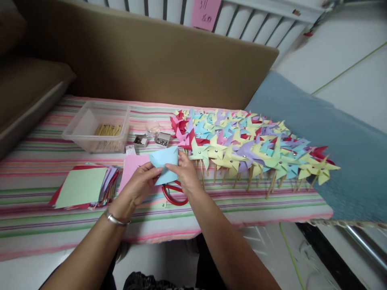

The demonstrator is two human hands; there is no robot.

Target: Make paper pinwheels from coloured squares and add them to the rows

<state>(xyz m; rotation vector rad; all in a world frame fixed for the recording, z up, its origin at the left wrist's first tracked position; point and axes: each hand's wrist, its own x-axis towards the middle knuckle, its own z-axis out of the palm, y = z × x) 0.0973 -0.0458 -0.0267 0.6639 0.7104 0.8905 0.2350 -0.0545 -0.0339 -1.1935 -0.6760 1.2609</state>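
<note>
A light blue paper square (165,158) is held up between both hands, with at least one corner bent over. My left hand (141,181) pinches its left lower edge. On the right side my right hand (186,171) grips it, the thumb lying across the front. Beneath the paper lie a pink sheet (133,171) with some writing and scissors with red handles (173,197); the scissors' blades are hidden. Just behind stand two small open boxes, one with dark fasteners (140,140) and one with silvery fasteners (162,139).
Many colourful paper pinwheels on sticks (242,149) cover the right of the striped cloth (157,231). At left are a stack of coloured paper squares (83,185) and a clear plastic bin (75,135) with wooden sticks. A small round clear container (152,127) sits behind the boxes. Cardboard (151,60) stands at the back.
</note>
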